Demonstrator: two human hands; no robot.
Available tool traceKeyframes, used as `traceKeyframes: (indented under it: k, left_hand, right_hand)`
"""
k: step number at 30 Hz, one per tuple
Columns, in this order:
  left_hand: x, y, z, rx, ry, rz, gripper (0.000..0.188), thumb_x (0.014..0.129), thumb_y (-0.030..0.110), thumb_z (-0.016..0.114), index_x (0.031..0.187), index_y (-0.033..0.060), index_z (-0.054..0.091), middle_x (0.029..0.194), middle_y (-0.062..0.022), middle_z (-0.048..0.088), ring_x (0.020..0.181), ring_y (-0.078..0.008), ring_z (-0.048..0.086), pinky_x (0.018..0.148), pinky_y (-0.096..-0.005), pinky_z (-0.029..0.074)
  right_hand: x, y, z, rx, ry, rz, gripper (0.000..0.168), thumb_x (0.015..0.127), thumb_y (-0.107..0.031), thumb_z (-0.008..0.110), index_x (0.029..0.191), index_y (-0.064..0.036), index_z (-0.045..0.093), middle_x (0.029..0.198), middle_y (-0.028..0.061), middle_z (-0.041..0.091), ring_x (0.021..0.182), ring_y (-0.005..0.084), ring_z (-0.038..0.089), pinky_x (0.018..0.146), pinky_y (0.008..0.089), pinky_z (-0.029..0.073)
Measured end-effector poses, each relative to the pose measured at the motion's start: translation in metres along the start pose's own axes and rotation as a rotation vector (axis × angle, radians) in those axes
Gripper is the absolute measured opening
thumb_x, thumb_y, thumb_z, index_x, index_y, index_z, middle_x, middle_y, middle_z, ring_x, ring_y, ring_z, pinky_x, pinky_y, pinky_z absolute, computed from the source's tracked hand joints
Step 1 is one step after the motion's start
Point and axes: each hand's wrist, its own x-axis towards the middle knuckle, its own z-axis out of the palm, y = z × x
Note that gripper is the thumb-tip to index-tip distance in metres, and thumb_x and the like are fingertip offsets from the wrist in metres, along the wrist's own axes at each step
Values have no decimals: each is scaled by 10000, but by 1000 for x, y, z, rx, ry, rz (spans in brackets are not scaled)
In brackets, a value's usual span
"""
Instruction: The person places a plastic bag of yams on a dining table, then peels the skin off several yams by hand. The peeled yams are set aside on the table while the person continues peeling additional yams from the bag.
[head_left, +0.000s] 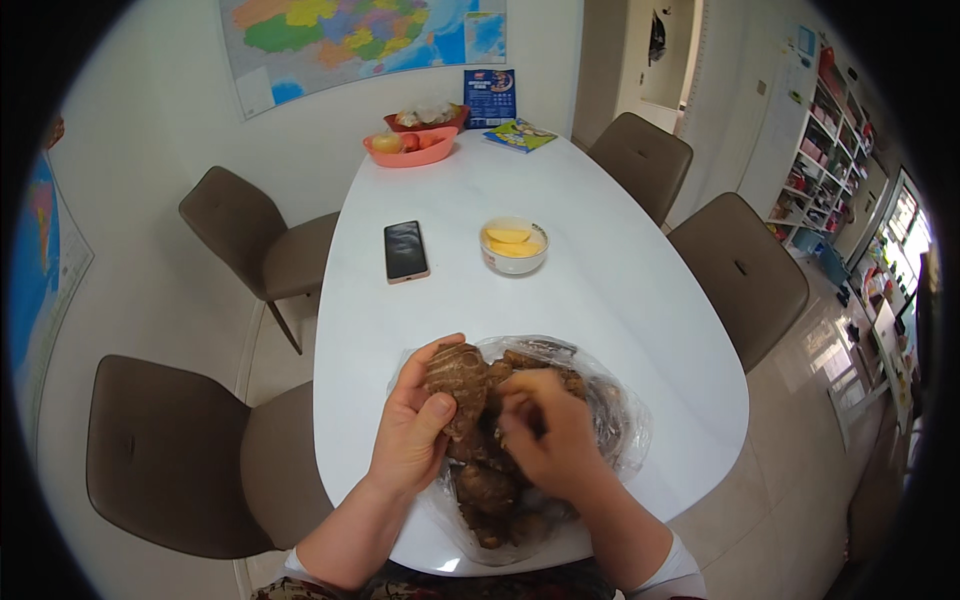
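A brown, ringed taro corm (459, 379) is held upright in my left hand (411, 420), the thumb pressed across its near side. Just to its right, my right hand (551, 431) is blurred, with curled fingers close to the corm. Whether those fingers pinch anything is not clear. Beneath both hands lies an opened clear plastic bag (626, 427) on the white table (600, 300). Several more taro corms (487, 487) rest in the bag, partly covered by my right hand and forearm.
Beyond the bag are a smartphone (406, 251) and a white bowl (514, 262) holding yellow slices. Fruit fills a pink basket (412, 156) at the far end, near a booklet (521, 136) and a blue packet (490, 97). Brown chairs (165, 450) flank the table.
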Motion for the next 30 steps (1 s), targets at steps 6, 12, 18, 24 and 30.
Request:
traceKeyframes:
  k: [6, 12, 18, 24, 30]
  left_hand:
    - [-6, -6, 5, 30, -60, 8, 655, 887, 195, 723, 1443, 85, 394, 1140, -32, 583, 768, -49, 527, 505, -174, 388]
    - [-1, 0, 18, 209, 60, 136, 677, 784, 71, 779, 1389, 52, 477, 1119, -61, 584, 846, -119, 570, 739, -230, 490]
    - [-3, 5, 8, 1137, 5, 547, 642, 656, 53, 843, 1251, 41, 604, 1066, -119, 586, 926, -244, 627, 797, -324, 517]
    - [-7, 1, 14, 1435, -92, 682, 673, 577, 69, 861, 1212, 70, 639, 1049, -120, 595, 872, -276, 629, 701, -342, 539]
    - [-3, -4, 4, 1170, -110, 543, 629, 651, 52, 832, 1240, 52, 613, 1122, -123, 572, 997, -259, 614, 829, -326, 519]
  right_hand:
    - [5, -7, 6, -65, -72, -159, 179, 859, -161, 695, 847, -52, 554, 686, 104, 550, 615, 275, 579, 559, 368, 453]
    - [4, 9, 3, -100, -109, -177, 140, 883, -122, 663, 838, -42, 556, 699, 103, 562, 613, 278, 574, 557, 375, 446]
    - [6, -2, -13, 25, 62, -79, 188, 851, -167, 722, 812, -42, 587, 668, 40, 555, 573, 193, 552, 525, 312, 445]
    - [6, 3, -9, -277, 97, -312, 314, 887, -219, 684, 705, -52, 491, 631, 106, 480, 550, 293, 501, 492, 381, 392]
    - [3, -4, -6, -88, 69, -26, 286, 936, -154, 606, 722, -28, 465, 653, 150, 502, 583, 352, 520, 528, 416, 405]
